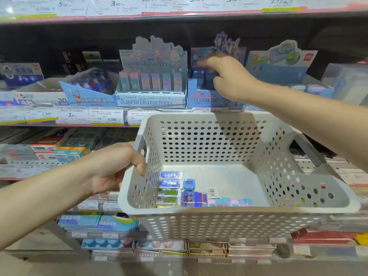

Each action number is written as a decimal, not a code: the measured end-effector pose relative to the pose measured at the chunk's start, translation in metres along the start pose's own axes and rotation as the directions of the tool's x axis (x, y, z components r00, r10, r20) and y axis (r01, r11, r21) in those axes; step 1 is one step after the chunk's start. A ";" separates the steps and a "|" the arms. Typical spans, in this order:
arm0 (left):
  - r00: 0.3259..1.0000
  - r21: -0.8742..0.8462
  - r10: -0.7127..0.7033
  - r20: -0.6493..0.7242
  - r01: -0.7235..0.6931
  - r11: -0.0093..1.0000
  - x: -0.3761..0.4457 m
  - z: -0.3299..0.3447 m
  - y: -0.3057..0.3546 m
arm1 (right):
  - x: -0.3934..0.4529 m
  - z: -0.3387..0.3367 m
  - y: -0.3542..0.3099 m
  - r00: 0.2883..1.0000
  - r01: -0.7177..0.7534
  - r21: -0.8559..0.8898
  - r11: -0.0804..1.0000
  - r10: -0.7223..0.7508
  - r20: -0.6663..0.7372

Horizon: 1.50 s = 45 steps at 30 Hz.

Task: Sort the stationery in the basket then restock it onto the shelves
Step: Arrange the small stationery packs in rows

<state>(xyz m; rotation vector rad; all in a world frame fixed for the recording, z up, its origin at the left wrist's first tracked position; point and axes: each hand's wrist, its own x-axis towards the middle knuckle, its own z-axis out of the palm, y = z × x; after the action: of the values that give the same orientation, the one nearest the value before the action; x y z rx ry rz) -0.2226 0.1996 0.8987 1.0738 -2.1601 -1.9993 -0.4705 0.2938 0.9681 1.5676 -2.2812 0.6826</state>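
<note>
Restocking stage, seen from the head camera. Right hand [229, 80] raised to the blue display box [207, 96] on the middle shelf [79, 118], fingers curled down over a small dark blue pack [209, 80] at the box's open top; motion blur at the fingertips [203, 63], so a full pinch or a mere press cannot be told apart. Pack directly under and in front of those fingers, long axis upright, standing beside a second blue pack [197, 76] in the same box. Left hand [117, 166] wrapped over the left rim of the white perforated basket [235, 222], fingers hooked over the rim and inside the wall, basket held just below the shelf edge.

Remaining stock packed along the basket's near wall, toward the left corner: 4 erasers [170, 189] stacked flat in a column, a small blue cube sharpener [189, 185] just beside them, a blue and red pack [194, 199] lying flat, a barcode tag [212, 191], and a row of pastel erasers [230, 202] with long axes running left to right.

Judged relation for the coming move: stock low and to the left of the right hand, well apart from it, nearer the left hand, which is occupied with the rim. Reach down and inward across the basket likely needed once the pack is seated. Pastel erasers probably bound for the pastel display box [151, 100] just left of the blue one.
</note>
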 end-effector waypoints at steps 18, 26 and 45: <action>0.999 0.028 0.006 -0.044 -0.005 1.000 0.003 0.009 0.001 | -0.099 0.115 -0.032 0.637 0.245 -0.139 0.960 -0.051 0.769; 1.000 0.018 -0.006 -0.022 0.006 1.000 0.004 0.004 -0.001 | -0.073 0.031 -0.040 0.863 0.150 0.002 0.989 -0.132 0.488; 0.999 0.033 -0.014 -0.044 0.016 0.999 -0.004 0.005 0.000 | 0.006 0.002 0.027 1.000 0.018 -0.061 0.998 -0.020 -0.023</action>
<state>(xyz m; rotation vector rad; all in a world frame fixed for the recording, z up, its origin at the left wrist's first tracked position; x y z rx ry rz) -0.2224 0.2060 0.8995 1.1308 -2.1782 -1.9330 -0.4975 0.2961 0.9637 1.5431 -2.2455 0.6186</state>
